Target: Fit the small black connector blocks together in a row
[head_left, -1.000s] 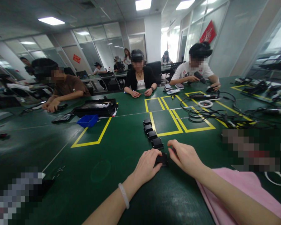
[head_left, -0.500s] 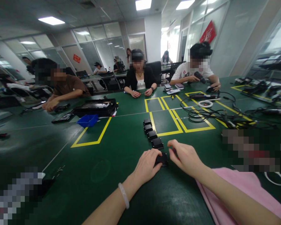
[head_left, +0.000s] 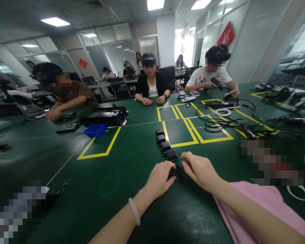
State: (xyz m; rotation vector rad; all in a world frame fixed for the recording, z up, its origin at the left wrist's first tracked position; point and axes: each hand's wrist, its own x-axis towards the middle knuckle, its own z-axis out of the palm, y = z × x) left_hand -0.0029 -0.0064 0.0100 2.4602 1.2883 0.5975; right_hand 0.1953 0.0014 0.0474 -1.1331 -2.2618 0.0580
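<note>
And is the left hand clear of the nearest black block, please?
No, the left hand holds that black block, covering its left side.

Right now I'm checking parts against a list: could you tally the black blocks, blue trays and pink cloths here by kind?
Black blocks: 5 (four in a row, one with the left hand on it)
Blue tray: 1
Pink cloth: 1
Total: 7

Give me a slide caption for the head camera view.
Left hand on the nearest black block, right hand beside it, four more blocks lined up on a green table.
</note>
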